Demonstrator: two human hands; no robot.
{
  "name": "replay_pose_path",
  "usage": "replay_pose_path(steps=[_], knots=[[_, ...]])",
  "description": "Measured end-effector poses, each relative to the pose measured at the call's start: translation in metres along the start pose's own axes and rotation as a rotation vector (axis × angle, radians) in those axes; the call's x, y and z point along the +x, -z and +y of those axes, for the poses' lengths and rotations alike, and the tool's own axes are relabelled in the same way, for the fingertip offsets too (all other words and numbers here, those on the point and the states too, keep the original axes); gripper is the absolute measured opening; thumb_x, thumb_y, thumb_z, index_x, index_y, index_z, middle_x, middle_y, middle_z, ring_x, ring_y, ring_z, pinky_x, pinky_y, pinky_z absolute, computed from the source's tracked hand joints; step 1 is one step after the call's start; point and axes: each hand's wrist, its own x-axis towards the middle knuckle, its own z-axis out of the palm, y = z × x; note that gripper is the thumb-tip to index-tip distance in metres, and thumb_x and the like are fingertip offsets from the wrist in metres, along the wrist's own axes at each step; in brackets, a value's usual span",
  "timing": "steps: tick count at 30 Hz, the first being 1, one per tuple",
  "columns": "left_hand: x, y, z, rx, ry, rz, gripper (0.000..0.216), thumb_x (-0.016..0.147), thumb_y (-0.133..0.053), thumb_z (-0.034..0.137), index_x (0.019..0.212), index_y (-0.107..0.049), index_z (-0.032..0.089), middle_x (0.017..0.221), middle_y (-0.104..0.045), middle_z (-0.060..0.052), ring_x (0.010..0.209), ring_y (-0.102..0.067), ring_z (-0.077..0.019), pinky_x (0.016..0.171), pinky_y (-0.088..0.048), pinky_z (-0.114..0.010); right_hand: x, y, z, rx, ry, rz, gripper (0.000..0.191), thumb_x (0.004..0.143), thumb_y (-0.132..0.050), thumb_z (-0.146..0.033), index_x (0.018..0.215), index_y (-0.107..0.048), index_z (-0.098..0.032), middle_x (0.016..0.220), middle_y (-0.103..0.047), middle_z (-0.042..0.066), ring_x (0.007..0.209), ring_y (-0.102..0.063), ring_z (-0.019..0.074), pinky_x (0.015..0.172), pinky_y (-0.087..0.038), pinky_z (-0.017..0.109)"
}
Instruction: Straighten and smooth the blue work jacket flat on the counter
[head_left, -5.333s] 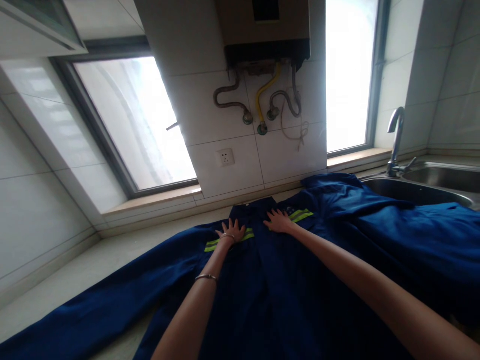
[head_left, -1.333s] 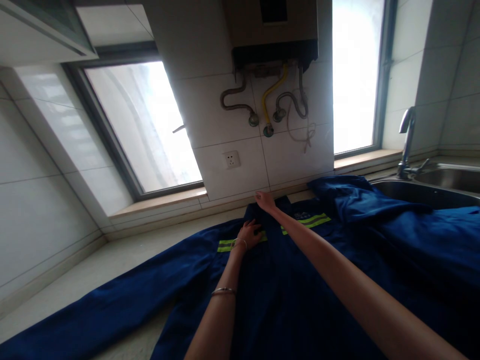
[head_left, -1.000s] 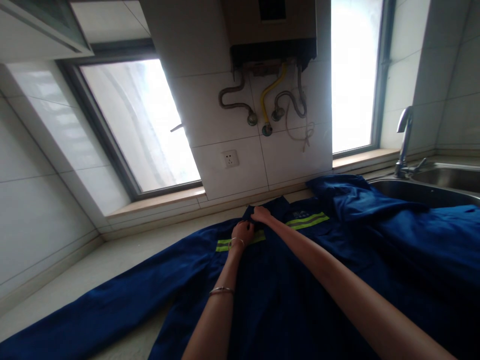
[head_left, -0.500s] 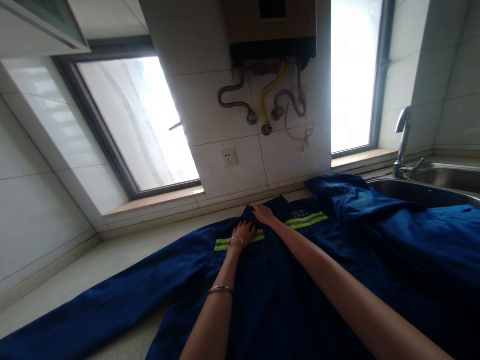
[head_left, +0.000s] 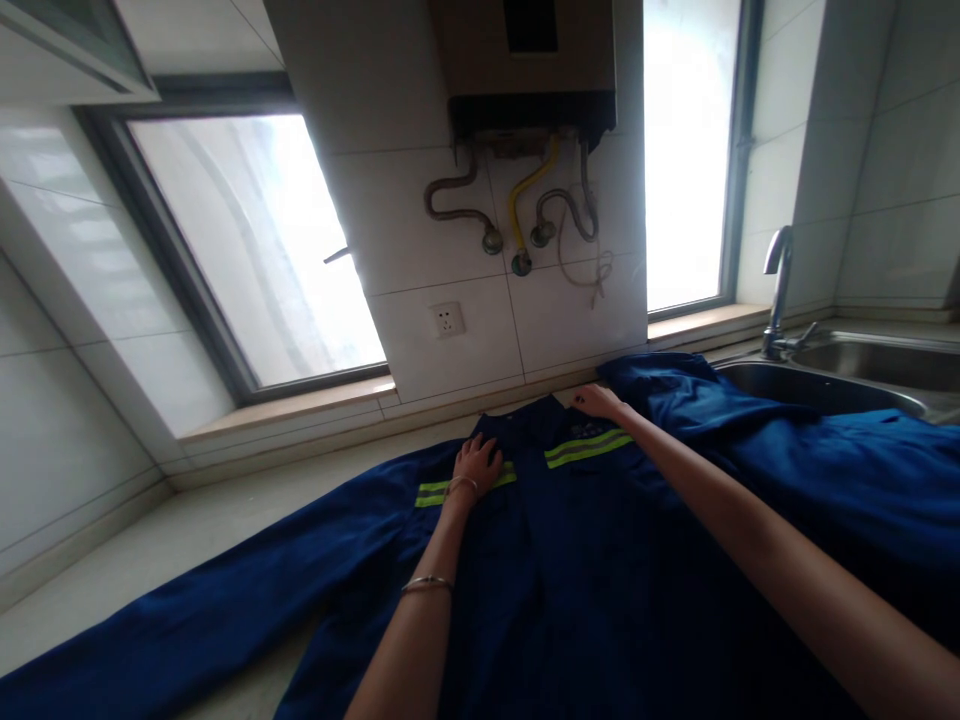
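Note:
A dark blue work jacket (head_left: 517, 560) with yellow-green reflective strips lies spread on the counter, its collar toward the wall. One sleeve reaches out to the left; the cloth on the right is bunched and folded by the sink. My left hand (head_left: 478, 463) rests on the chest beside the left reflective strip (head_left: 430, 494), fingers spread on the fabric. My right hand (head_left: 596, 400) is at the shoulder right of the collar, above the right reflective strip (head_left: 589, 447). Its fingers are curled together on the jacket's edge; the fingertips are partly hidden.
The pale countertop (head_left: 217, 520) runs along a tiled wall. A steel sink (head_left: 885, 358) with a faucet (head_left: 778, 290) stands at the right. A water heater (head_left: 529, 60) with pipes hangs above, near a wall socket (head_left: 448, 319). Windows flank it.
My right hand has moved right, from the collar near my left hand to the shoulder. The collar now lies more open. My left hand stays on the chest. The view has shifted slightly.

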Motion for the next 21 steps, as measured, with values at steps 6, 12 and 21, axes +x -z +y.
replay_pose_path(steps=[6,12,21], knots=[[0.006,-0.012,-0.003,-0.008,0.082,-0.263,0.061,0.083,-0.024,0.064,0.139,-0.025,0.042,0.151,-0.014,0.002,0.135,-0.01,-0.0405,0.103,-0.011,-0.063,-0.029,-0.02,0.031,-0.063,-0.066,0.028,0.034,0.092,-0.039,-0.032,0.1,-0.066,-0.013,0.107,-0.062,0.015,0.104,-0.055,0.023,0.084,-0.04,0.029],[0.007,-0.01,-0.003,0.034,0.067,-0.287,0.062,0.083,-0.021,0.065,0.141,-0.02,0.042,0.152,-0.011,0.002,0.135,-0.009,-0.0411,0.102,-0.012,-0.064,-0.03,-0.01,0.013,-0.073,-0.127,0.084,0.037,0.092,-0.03,-0.019,0.113,-0.058,-0.008,0.118,-0.053,0.023,0.113,-0.045,0.0298,0.091,-0.034,0.041],[0.01,-0.006,-0.003,0.062,0.021,-0.288,0.055,0.086,-0.029,0.058,0.139,-0.028,0.04,0.151,-0.015,-0.002,0.134,-0.014,-0.0403,0.099,-0.015,-0.065,-0.044,-0.024,-0.102,0.119,-0.08,-0.287,0.082,0.074,-0.025,-0.079,0.142,-0.024,-0.034,0.15,-0.013,0.014,0.126,-0.023,0.0499,0.089,-0.017,0.07]])
